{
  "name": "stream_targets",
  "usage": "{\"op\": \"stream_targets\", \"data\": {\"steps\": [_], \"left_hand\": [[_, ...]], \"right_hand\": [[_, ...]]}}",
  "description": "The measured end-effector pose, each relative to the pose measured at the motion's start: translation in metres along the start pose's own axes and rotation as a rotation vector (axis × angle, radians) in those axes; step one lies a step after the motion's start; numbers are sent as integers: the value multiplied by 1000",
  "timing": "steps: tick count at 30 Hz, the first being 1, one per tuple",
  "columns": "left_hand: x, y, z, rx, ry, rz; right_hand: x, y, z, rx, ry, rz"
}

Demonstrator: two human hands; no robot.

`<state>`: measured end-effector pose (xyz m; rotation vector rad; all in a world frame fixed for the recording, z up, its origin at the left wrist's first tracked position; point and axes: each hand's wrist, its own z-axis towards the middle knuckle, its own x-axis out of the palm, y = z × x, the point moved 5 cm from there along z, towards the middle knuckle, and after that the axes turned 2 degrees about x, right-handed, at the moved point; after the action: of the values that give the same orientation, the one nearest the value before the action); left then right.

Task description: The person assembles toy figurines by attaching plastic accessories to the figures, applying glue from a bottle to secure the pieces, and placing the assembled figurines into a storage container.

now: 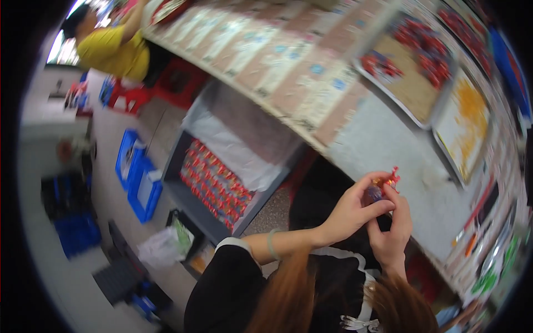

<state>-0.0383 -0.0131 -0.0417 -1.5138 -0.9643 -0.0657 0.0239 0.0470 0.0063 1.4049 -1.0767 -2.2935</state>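
Above the table's near edge, my left hand [356,206] and my right hand [393,233] come together with fingers closed around one small piece [375,193]. It has a rounded, see-through purplish part and a shiny red and gold part that sticks up past the fingertips. Its exact kind is hard to make out. My left thumb presses against it from the near side, and my right fingertips grip it from the right. The fingers cover part of it.
Farther right on the table lie a metal tray [408,114] with similar red pieces and a white tray [444,141] with orange-yellow bits. A grey crate [269,206] left of me holds rows of red pieces beside a white sheet. Tools lie at right. A person in yellow [119,53] sits far left.
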Motion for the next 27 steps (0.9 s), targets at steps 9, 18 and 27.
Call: {"op": "stream_targets", "data": {"steps": [9, 18, 27], "left_hand": [[-210, -73, -66, 678, -894, 0], [-457, -62, 25, 342, -1267, 670], [-460, -53, 104, 304, -1291, 1192]], "right_hand": [[29, 13, 2, -10, 112, 261], [41, -19, -5, 332, 241, 281], [32, -27, -13, 470, 129, 209]]}}
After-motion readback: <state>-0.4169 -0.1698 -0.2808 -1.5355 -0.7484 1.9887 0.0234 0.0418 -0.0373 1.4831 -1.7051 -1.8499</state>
